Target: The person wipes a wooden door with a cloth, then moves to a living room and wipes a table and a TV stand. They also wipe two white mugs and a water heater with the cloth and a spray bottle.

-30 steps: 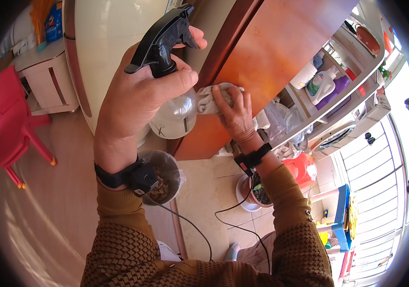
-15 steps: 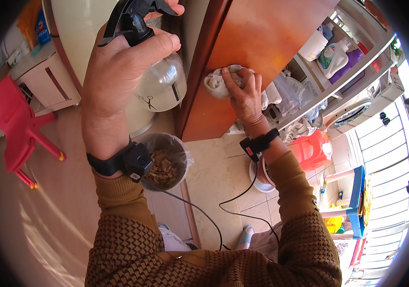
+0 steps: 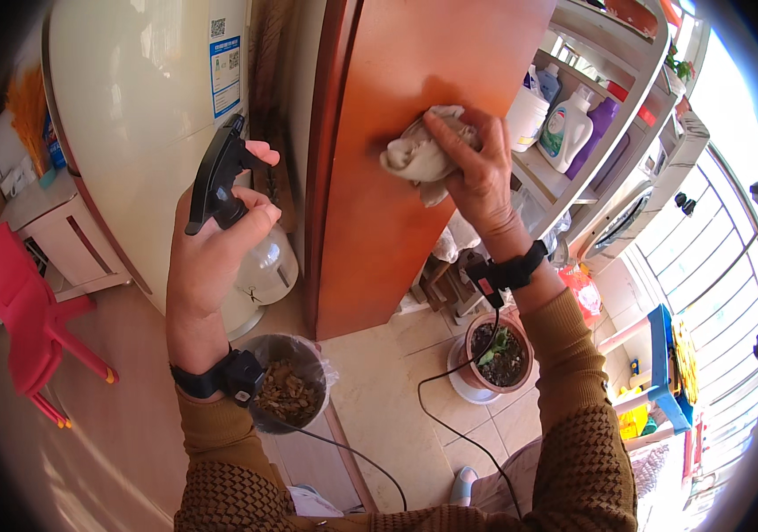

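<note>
My left hand (image 3: 210, 257) is closed round the neck of a clear spray bottle (image 3: 271, 269) with a black trigger head (image 3: 216, 182). The bottle hangs in front of the pale glossy cabinet-like panel at the left. In my right hand (image 3: 478, 173) a bunched, greyish-white cloth (image 3: 421, 152) is pressed against the reddish-brown wooden door (image 3: 370, 239). A darker patch shows on the wood just above the cloth. Each wrist wears a black strap with a small device and a cable.
Below my left hand stands a lined bin (image 3: 290, 390) holding brown scraps. A potted plant (image 3: 496, 355) sits on the tiles under my right forearm. Shelves (image 3: 556, 182) with detergent bottles rise at the right. A pink chair (image 3: 33, 310) is at far left.
The spray bottle in my left hand has moved down and away from the top edge. My right hand has slid the cloth slightly right. The view has shifted, uncovering the potted plant.
</note>
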### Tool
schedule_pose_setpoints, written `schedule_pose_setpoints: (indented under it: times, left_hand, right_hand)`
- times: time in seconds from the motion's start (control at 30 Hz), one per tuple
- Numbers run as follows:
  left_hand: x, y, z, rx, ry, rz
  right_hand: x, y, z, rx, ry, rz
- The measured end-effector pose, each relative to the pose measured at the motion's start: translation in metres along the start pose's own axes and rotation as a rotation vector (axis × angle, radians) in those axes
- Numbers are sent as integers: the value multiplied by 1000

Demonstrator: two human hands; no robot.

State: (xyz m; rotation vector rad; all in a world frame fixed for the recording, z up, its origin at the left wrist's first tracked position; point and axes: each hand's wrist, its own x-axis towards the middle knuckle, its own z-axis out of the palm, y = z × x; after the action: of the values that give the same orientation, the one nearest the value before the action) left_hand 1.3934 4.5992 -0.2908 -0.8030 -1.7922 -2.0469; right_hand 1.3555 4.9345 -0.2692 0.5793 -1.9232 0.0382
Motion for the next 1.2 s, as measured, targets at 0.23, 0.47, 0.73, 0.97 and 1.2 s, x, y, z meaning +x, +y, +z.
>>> schedule_pose_setpoints:
  times: [0.23, 0.47, 0.73, 0.97, 1.2]
  left_hand:
    - [-3, -2, 22, 16, -82, -64]
    - [-8, 6, 27, 49, -110, -49]
    - [-13, 13, 49, -26, -148, -125]
    - [-12, 4, 45, -56, -164, -94]
    - [-17, 13, 43, -18, -179, -74]
  right_hand:
    - [50, 19, 6, -129, 370, 47]
    - [-116, -45, 40, 50, -190, -191]
    - [128, 72, -45, -91, 426, -38]
    - [61, 60, -13, -148, 415, 133]
    - [-61, 33, 0, 112, 121, 262]
